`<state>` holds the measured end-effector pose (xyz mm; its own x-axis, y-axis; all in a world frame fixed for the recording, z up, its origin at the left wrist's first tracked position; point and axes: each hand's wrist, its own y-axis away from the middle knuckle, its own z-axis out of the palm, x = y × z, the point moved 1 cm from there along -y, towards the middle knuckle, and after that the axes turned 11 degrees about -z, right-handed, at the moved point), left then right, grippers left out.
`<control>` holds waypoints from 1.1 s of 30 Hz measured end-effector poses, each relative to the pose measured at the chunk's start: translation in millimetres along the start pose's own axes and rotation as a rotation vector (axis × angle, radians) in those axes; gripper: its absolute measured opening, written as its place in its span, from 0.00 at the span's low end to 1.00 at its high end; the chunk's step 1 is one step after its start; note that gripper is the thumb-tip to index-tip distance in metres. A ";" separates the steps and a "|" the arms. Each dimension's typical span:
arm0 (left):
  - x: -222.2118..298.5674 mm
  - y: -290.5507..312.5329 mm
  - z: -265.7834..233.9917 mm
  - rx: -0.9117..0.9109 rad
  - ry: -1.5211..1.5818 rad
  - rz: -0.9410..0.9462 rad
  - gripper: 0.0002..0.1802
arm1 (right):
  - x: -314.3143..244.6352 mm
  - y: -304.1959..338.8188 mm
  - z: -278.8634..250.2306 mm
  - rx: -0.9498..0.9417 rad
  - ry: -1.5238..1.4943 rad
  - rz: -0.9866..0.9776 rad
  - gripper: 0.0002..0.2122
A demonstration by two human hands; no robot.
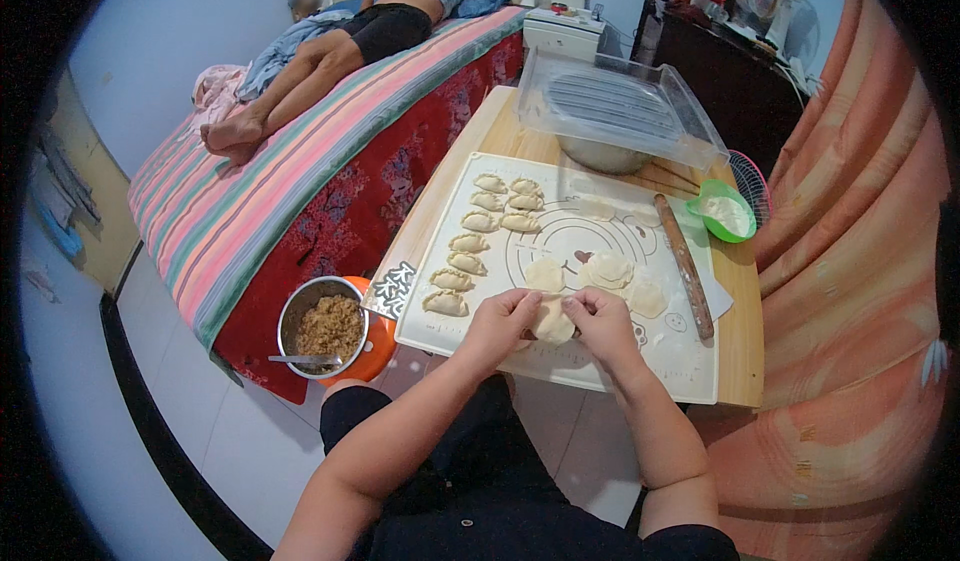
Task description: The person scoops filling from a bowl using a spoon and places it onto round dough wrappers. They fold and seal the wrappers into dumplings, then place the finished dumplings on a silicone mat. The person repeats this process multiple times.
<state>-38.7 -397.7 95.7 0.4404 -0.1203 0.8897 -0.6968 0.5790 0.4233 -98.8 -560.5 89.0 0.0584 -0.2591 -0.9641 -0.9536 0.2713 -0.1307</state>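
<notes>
Between my two hands, above the near edge of a white printed pastry mat [470, 351], a round dumpling wrapper [552, 323] is pinched at both sides. My left hand [500, 323] grips its left edge, and my right hand [602, 323] its right edge, thumbs on top. Just beyond lie more flat wrappers [606, 270], some overlapping, and a single one [545, 274]. Several folded dumplings [467, 263] stand in two columns on the mat's left side. A wooden rolling pin [684, 266] rests along the right side.
A metal bowl of filling [330, 329] with a spoon stands on an orange stool [377, 349] left of the table. A green bowl of flour [727, 211] sits at the table's right edge. Behind is a clear plastic bin [690, 141]. A person lies on the striped bed [170, 221].
</notes>
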 end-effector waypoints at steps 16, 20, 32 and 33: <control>-25.8 -15.9 -16.0 0.170 -0.132 0.332 0.22 | -7.6 -53.0 -11.7 -0.051 -0.055 0.044 0.08; -27.9 -12.8 -17.3 0.262 -0.411 0.461 0.23 | -16.1 -100.6 -19.9 -0.037 -0.046 -0.008 0.07; -27.8 -0.5 -15.8 0.418 -1.095 0.895 0.21 | 4.2 -58.2 -68.6 -0.157 0.818 -0.406 0.09; -26.2 -2.4 -14.8 0.420 -1.105 0.913 0.21 | 5.4 -55.6 -68.9 -0.136 0.782 -0.415 0.09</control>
<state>-40.2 -384.0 68.8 -0.7320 -0.4992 0.4636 -0.6813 0.5439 -0.4899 -65.8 -640.9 107.0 0.2359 -0.8833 -0.4052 -0.9300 -0.0842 -0.3578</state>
